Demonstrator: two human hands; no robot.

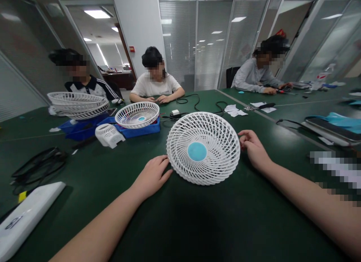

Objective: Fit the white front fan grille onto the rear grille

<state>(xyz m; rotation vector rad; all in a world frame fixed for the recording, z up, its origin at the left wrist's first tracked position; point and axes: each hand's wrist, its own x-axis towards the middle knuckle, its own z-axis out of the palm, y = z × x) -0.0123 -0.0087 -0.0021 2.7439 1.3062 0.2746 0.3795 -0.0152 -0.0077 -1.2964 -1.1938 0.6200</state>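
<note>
A round white fan grille point(217, 160) with spiral ribs and a light-blue disc point(197, 151) at its centre is in front of me, its open, bowl-like side facing up. My left hand point(154, 176) grips its left rim, fingertips at the edge and thumb just below them. At the opposite rim is my right hand point(254, 151), its fingers bent in and the index finger and thumb against the edge. How far the fingertips reach behind the rim is hidden.
Another fan grille point(128, 117) rests on a blue tray point(141, 132), beside a white plastic housing point(108, 136). Stacked grilles point(79, 104) stand further left. Black cable point(39, 164) and a white box point(31, 213) lie at left. Three people sit across the green table point(180, 232).
</note>
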